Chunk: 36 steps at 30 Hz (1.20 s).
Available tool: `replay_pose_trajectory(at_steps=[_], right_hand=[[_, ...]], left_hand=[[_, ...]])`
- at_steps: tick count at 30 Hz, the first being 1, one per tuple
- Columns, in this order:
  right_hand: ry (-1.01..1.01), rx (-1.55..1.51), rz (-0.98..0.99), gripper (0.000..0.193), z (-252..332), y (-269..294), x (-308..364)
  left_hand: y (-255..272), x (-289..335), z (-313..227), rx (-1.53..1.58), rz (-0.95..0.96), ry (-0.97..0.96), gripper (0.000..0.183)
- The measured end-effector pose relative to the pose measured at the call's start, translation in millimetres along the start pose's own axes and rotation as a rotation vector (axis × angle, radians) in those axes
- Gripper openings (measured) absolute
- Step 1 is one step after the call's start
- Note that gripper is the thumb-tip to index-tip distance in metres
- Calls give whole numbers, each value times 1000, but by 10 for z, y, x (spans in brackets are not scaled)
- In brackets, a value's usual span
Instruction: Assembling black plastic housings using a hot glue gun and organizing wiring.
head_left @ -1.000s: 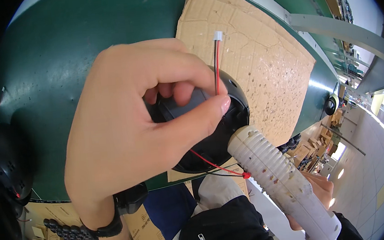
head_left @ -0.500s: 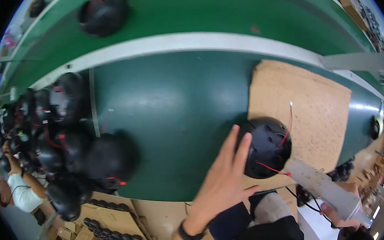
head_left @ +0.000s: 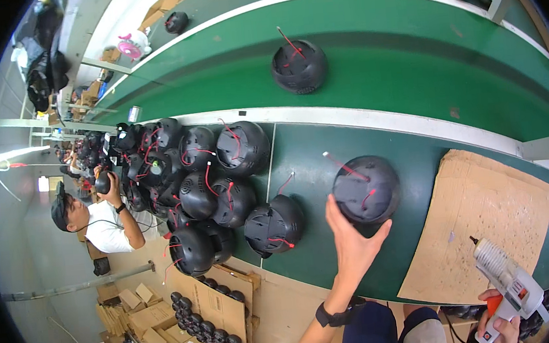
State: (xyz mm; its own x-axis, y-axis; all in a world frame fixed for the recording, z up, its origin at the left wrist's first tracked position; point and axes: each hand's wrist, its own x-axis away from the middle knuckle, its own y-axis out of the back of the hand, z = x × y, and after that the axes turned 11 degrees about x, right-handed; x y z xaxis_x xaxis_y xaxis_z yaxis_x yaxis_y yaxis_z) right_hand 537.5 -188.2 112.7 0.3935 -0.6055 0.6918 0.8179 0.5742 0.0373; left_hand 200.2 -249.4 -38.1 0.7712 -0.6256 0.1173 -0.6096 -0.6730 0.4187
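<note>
My left hand (head_left: 354,246) grips the near side of a black round plastic shell (head_left: 366,193), thumb on one side and fingers on the other. Red wires with a white connector stick up from the shell's open top. It is over the dark green worktable, left of a tan cardboard sheet (head_left: 481,219). At the lower right, my right hand (head_left: 507,331) is closed around the handle of a white hot glue gun (head_left: 514,284) with an orange trigger. The gun's dark nozzle points up over the cardboard's near part. Nearest on the left is another black shell (head_left: 274,227) with red wires.
Many similar shells (head_left: 198,194) crowd the table's left end, where a co-worker (head_left: 111,225) handles one. Beyond a white rail runs a green conveyor belt (head_left: 394,50) carrying a single shell (head_left: 299,67). Cardboard boxes (head_left: 150,319) stand on the floor at lower left.
The shell has moved left off the cardboard, now in my left hand's grip. The glue gun has drawn away from it. My view has swung, showing more of the left side.
</note>
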Motion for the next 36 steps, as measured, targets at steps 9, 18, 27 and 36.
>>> replay_pose_trajectory(at_steps=[9, 18, 27, 36], right_hand=[[79, -351, -102, 68, -101, -86, -88], [-15, -166, -105, 65, -362, -93, -124], [84, -226, -152, 56, -744, 58, -113], [62, -188, -62, 50, -619, 149, -236]], left_hand=[[88, -1303, -322, 225, -7, -126, 73], [-273, -3015, -170, -112, -383, -189, 131], [-159, -2044, -513, 53, -479, -334, 107], [307, 685, -71, 3, 199, -110, 120]])
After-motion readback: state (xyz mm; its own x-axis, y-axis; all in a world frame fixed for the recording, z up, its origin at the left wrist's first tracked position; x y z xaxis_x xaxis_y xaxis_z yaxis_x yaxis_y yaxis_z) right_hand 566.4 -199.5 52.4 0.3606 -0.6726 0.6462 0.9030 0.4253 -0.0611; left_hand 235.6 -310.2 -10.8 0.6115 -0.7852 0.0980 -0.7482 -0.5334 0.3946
